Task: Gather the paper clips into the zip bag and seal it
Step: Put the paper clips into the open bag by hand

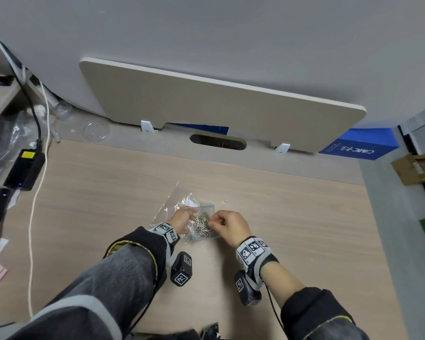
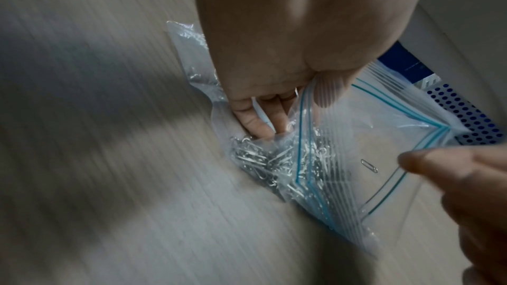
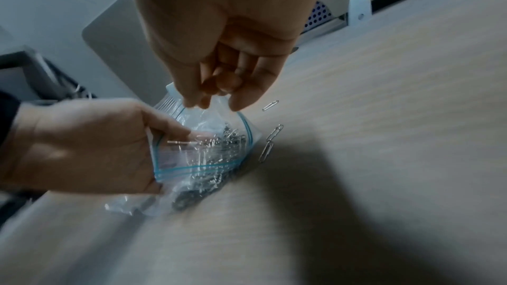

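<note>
The head view looks steeply down from above at the bag [image 1: 201, 223] on the desk [image 1: 280, 217]. Each wrist view looks along its own hand, close to the bag [image 2: 356, 159], from opposite sides; all three share it.

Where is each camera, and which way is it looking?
Head: on the person's head, looking down at the desk; shows both sleeved arms, the left hand and right hand at the zip bag.
Left wrist: looks along the left hand's fingers at the bag's open mouth and the paper clips.
Right wrist: looks along the right hand, which pinches the bag's top edge.
All three share the bag, clips and both hands.
</note>
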Demonstrator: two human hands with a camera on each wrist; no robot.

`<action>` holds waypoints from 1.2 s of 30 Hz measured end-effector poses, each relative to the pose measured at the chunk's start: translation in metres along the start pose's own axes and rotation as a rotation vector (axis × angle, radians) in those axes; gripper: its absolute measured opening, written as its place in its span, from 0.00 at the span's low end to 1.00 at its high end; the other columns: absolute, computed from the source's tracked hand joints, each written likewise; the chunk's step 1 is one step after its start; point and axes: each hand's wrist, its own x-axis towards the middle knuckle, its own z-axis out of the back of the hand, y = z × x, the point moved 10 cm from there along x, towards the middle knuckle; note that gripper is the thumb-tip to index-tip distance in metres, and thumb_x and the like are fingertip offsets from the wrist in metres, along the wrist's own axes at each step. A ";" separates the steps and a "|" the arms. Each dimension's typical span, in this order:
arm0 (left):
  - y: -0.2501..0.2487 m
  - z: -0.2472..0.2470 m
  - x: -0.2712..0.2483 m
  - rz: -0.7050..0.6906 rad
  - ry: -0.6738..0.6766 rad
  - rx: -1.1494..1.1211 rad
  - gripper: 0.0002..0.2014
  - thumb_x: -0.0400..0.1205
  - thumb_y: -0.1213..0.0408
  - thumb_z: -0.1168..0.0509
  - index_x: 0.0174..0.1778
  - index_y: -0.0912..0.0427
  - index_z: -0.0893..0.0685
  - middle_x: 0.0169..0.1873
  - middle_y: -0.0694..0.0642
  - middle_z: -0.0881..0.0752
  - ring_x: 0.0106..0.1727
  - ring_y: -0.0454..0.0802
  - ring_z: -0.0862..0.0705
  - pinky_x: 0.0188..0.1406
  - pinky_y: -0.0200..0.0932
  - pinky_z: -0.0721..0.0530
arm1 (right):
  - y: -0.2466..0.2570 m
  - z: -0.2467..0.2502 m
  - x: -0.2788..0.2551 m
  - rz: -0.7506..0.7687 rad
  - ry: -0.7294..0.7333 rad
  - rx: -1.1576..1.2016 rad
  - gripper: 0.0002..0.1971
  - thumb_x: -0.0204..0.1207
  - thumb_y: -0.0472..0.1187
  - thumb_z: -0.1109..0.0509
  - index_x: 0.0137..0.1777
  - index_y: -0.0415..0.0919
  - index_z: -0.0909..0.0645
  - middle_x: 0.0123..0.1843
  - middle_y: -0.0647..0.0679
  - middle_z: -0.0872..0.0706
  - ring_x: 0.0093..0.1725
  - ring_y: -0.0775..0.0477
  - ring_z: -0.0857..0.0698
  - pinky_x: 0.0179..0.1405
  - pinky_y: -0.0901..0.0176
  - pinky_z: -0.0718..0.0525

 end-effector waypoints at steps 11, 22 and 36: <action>-0.001 0.001 0.001 -0.029 0.018 0.019 0.21 0.80 0.75 0.49 0.65 0.59 0.22 0.49 0.57 0.22 0.54 0.55 0.25 0.41 0.42 0.23 | -0.056 -0.009 0.003 -0.069 0.085 -0.285 0.15 0.71 0.48 0.28 0.57 0.53 0.23 0.55 0.51 0.22 0.53 0.48 0.17 0.52 0.54 0.19; 0.001 0.001 0.005 -0.020 -0.005 -0.008 0.17 0.81 0.76 0.48 0.58 0.57 0.20 0.41 0.54 0.23 0.52 0.56 0.27 0.30 0.38 0.28 | -0.051 -0.022 0.011 -0.004 0.009 -0.280 0.03 0.72 0.41 0.32 0.44 0.49 0.22 0.47 0.53 0.22 0.45 0.47 0.18 0.39 0.63 0.32; 0.000 0.001 0.007 -0.022 -0.011 0.000 0.14 0.81 0.76 0.47 0.54 0.56 0.21 0.37 0.52 0.23 0.51 0.56 0.26 0.29 0.37 0.30 | -0.082 -0.006 -0.006 -0.164 0.011 -0.215 0.04 0.80 0.42 0.39 0.43 0.49 0.30 0.50 0.46 0.18 0.50 0.38 0.16 0.44 0.55 0.26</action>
